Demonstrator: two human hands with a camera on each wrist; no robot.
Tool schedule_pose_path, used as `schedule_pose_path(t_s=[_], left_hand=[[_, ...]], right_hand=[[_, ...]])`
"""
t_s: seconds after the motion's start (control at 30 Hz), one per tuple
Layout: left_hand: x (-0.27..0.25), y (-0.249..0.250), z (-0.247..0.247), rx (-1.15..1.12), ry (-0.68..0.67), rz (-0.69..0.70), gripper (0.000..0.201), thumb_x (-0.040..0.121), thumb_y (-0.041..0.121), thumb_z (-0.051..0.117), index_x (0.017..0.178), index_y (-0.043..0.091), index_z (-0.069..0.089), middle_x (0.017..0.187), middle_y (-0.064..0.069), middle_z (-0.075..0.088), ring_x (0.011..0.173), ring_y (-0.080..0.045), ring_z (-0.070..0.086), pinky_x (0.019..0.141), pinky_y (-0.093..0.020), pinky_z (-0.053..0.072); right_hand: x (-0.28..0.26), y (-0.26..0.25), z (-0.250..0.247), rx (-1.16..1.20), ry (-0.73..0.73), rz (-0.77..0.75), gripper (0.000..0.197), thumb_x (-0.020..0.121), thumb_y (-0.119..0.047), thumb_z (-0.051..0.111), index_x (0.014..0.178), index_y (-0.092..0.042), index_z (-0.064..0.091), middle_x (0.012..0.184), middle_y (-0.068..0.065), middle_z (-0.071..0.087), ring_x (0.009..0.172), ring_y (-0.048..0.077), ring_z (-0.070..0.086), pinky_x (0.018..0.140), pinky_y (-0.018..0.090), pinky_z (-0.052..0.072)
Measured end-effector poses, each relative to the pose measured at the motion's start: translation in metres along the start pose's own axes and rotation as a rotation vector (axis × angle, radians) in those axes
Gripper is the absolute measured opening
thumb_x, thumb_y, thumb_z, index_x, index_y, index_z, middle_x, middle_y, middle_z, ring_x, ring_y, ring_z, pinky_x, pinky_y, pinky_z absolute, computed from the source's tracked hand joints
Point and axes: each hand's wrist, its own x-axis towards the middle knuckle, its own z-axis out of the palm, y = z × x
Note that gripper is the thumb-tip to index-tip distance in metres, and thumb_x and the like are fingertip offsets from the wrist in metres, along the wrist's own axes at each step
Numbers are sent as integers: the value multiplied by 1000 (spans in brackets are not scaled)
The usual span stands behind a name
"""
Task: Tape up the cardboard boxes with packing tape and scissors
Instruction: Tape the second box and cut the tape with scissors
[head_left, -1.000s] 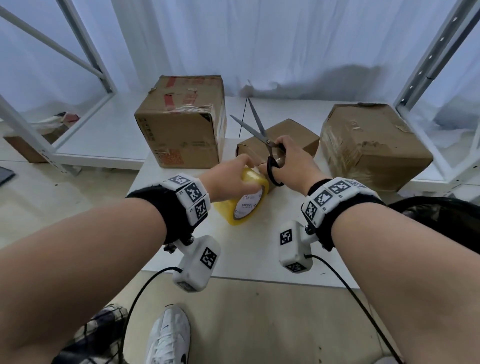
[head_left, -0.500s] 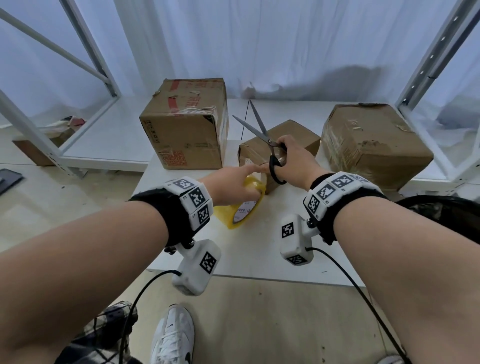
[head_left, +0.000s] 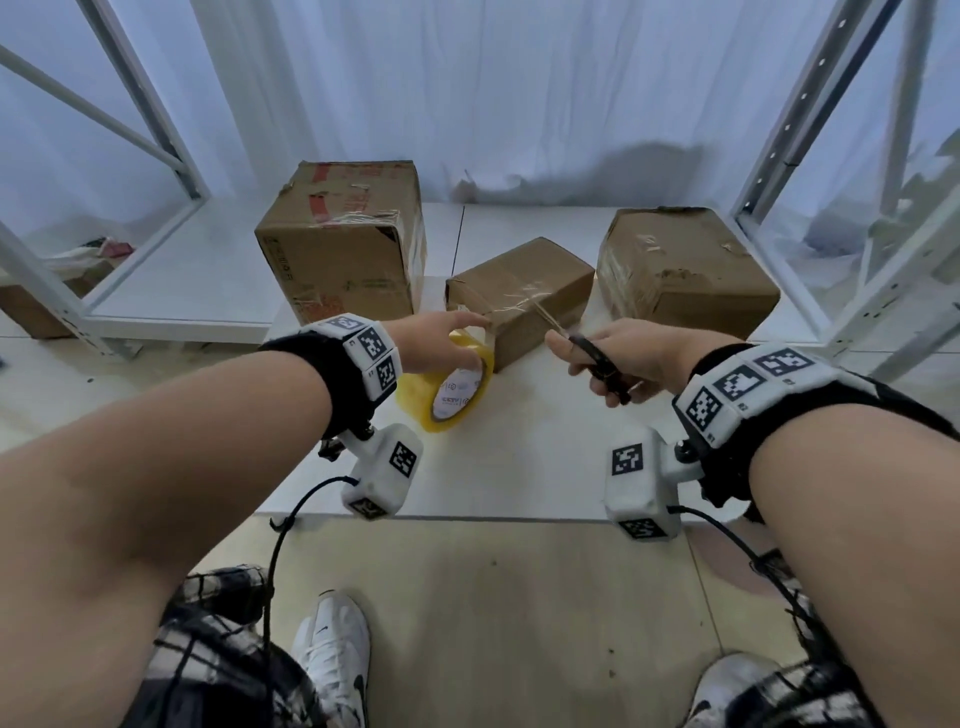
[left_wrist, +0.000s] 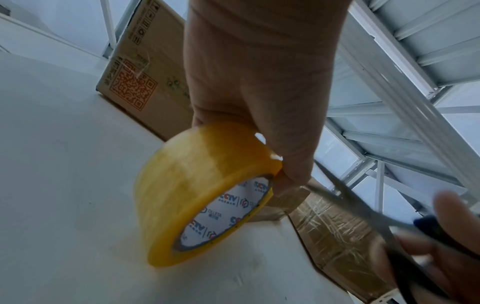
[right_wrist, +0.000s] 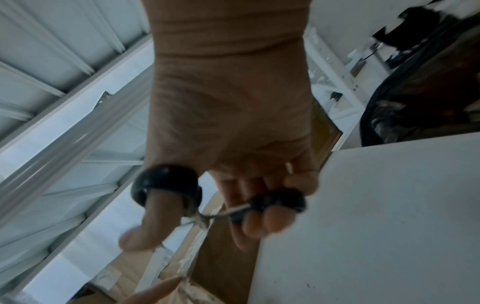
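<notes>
Tape roll (head_left: 457, 382), glossy yellow with a printed white core, stands on edge on the white table (head_left: 519, 467), left hand (head_left: 439, 345) curled over it, fingertip at the small brown box (head_left: 519, 296). Right hand (head_left: 621, 358) grips black-handled scissors (head_left: 597, 364), thumb through one loop. Two bigger, tape-crinkled cartons (head_left: 343, 249) (head_left: 685, 270) flank them.

Tape roll (head_left: 451, 383) yellow, its core white with blue and red print. Scissors (head_left: 600, 364) handles black. Boxes brown cardboard: left box (head_left: 337, 244) has red tape strips and orange QR print. Table (head_left: 519, 457) white. Wristbands (head_left: 371, 349) white with black square markers. Trousers (head_left: 208, 654) black-and-white plaid.
</notes>
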Motion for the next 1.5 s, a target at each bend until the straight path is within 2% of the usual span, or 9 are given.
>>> schedule_pose_path(t_s=[0.13,0.4,0.63,0.8,1.0,1.23,1.37,1.5], left_hand=[[-1,4,0,44,-13,-21,63,92,32,57,148,33,27,154,-4,31,134,-25,39,107,-35,37],[0,3,-1,38,-6,-51,66,89,32,63,146,32,31,149,-6,37,131,-26,43,107,-38,39],[1,4,-3,35,-8,-40,66,88,32,64,145,32,31,148,-5,39,129,-25,44,107,-39,39],[3,3,-4,30,-14,-41,66,87,33,64,145,32,32,147,-5,40,127,-25,46,106,-41,41],[3,4,-4,26,-12,-46,65,87,32,64,144,33,33,147,-4,41,127,-25,46,106,-41,42],[1,7,-6,41,-8,-38,60,88,31,62,143,31,36,147,-5,40,129,-25,44,107,-40,40],[0,8,-8,46,-10,-27,59,89,30,61,143,30,37,147,-4,40,131,-24,42,105,-35,38],[-2,7,-10,38,-28,-39,60,89,27,61,144,29,37,148,-4,38,131,-24,41,105,-35,38]], right_hand=[[-14,6,3,-39,-150,106,73,84,-66,52,117,-1,59,66,4,53,44,11,50,38,15,38],[-12,-8,11,-99,-185,69,70,86,-64,51,117,-2,59,67,3,52,44,10,49,38,13,38],[6,-21,26,-126,-102,27,68,81,-65,59,108,-2,63,64,3,57,44,10,52,41,16,41],[12,-26,30,-123,-47,-18,67,81,-62,62,103,1,65,60,3,55,40,10,49,39,14,38],[13,-26,28,-154,0,-51,62,79,-57,68,102,1,66,62,4,53,47,13,45,48,20,39],[11,-24,23,-202,8,-75,55,75,-52,74,91,0,66,55,3,54,40,13,45,40,19,37],[10,-24,24,-204,4,-76,58,76,-56,71,93,-1,65,56,3,56,42,13,48,40,17,38],[9,-26,26,-221,-44,-49,68,78,-67,61,99,-3,65,60,2,57,45,12,50,39,17,38]])
